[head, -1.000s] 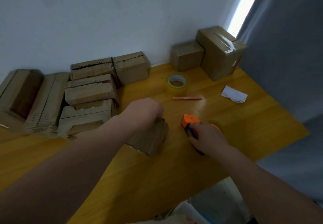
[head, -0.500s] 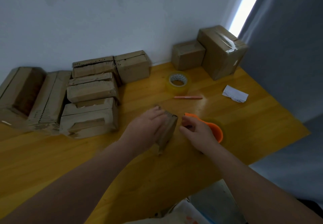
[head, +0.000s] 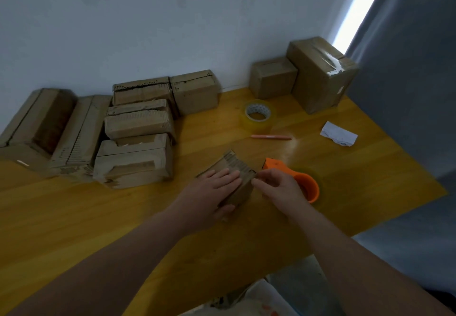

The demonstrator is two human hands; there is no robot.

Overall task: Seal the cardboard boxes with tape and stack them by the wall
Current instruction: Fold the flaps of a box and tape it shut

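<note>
A small cardboard box lies tilted on the yellow wooden table, near its middle. My left hand rests flat on top of the box with straight fingers, its thumb against the near side. My right hand pinches at the box's right edge with thumb and forefinger; what is between the fingertips is too small to tell. Just behind that hand, the orange tape dispenser lies on the table with nothing holding it.
Several cardboard boxes are stacked by the wall at the left, with opened ones further left. Two taped boxes stand at the back right. A clear tape roll, a pink pen and crumpled paper lie behind.
My right hand let go of the orange dispenser and moved to the box's edge. My left hand turned the box over and now lies flat on it.
</note>
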